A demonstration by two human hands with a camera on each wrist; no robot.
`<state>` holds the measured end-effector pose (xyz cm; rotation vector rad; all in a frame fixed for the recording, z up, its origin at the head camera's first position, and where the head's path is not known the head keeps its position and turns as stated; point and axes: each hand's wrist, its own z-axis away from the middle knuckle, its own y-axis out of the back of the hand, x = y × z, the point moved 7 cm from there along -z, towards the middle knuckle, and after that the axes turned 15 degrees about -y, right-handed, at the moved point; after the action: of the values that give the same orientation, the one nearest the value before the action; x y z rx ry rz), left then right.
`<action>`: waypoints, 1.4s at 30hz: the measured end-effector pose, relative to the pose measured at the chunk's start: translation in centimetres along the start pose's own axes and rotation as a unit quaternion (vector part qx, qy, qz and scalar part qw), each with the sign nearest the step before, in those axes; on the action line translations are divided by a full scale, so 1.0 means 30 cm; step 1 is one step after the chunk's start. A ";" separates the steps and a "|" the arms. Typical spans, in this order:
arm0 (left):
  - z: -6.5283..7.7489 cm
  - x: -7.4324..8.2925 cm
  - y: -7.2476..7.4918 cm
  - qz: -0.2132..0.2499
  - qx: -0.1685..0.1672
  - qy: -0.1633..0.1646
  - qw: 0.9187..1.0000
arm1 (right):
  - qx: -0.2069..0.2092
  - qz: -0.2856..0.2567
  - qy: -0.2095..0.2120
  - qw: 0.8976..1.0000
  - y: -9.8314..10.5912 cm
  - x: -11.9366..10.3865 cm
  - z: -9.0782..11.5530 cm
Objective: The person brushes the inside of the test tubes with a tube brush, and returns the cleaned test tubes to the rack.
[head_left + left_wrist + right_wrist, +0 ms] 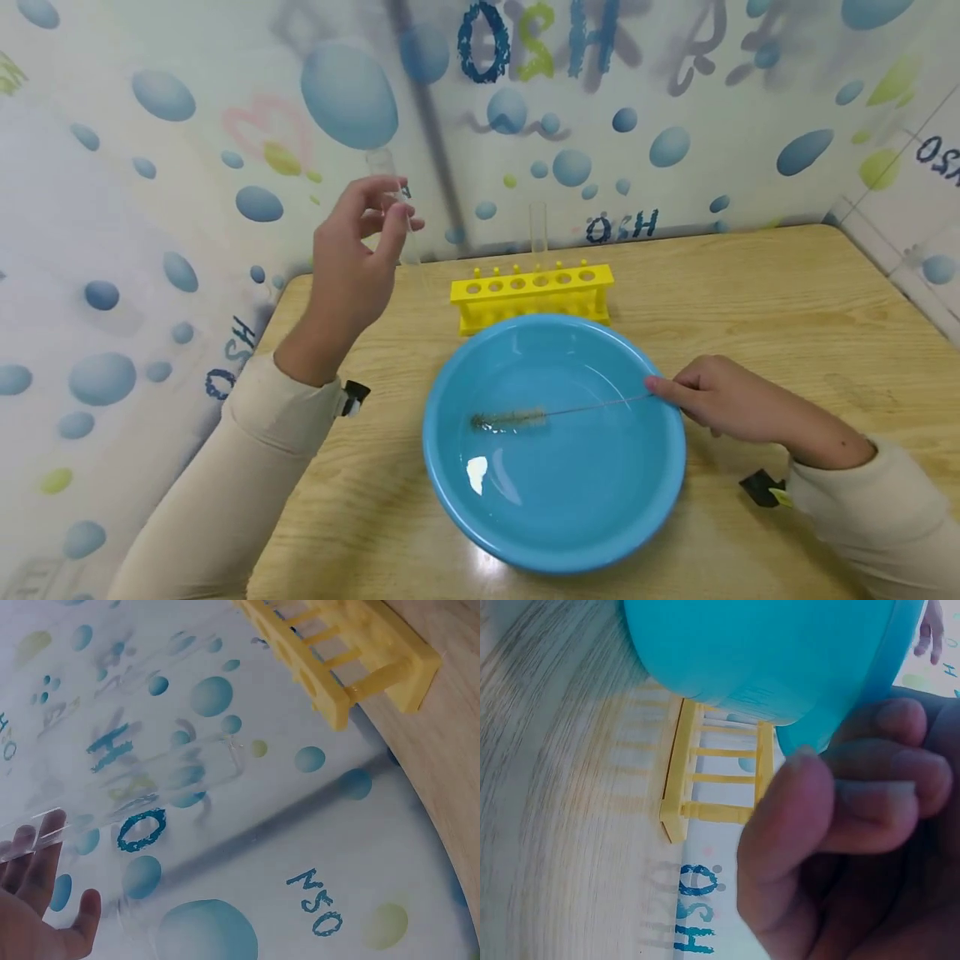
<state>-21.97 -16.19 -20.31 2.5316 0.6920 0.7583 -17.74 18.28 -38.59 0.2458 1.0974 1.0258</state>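
Observation:
Raised above the table at the left, my left hand holds a clear test tube between fingers and thumb. The tube slants across the left wrist view, its rounded end pointing away from the fingers. My right hand is at the right rim of a blue basin, pinching the thin wire handle of a test tube brush. The bristle head lies inside the basin, in shallow water. Curled fingers fill much of the right wrist view, where the wire is hidden.
Behind the basin stands a yellow test tube rack, with another clear test tube upright in it. All stand on a wooden table against a wall covered in printed blue and green drops.

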 end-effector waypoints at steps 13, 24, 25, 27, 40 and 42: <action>0.229 0.016 -0.104 -0.075 -0.099 -0.034 0.992 | 0.085 0.000 0.012 0.996 0.037 -0.033 0.043; 0.363 0.039 -0.226 -0.140 -0.165 -0.123 0.969 | 0.153 -0.050 0.079 0.984 0.041 -0.057 0.063; 0.373 0.038 -0.234 -0.142 -0.170 -0.128 0.967 | 0.158 -0.055 0.081 0.983 0.041 -0.056 0.064; 0.390 0.036 -0.245 -0.145 -0.177 -0.133 0.964 | 0.169 -0.063 0.076 0.981 0.043 -0.050 0.062; 0.429 -0.015 -0.256 -0.132 -0.170 -0.110 0.970 | 0.230 -0.148 0.083 0.958 0.115 -0.018 0.048; 0.425 -0.020 -0.266 -0.126 -0.173 -0.107 0.971 | 0.238 -0.153 0.082 0.956 0.124 -0.006 0.046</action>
<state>-17.55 -13.17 -34.38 2.1184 0.7183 0.4631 -18.72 20.58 -35.48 0.3672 1.4765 0.5014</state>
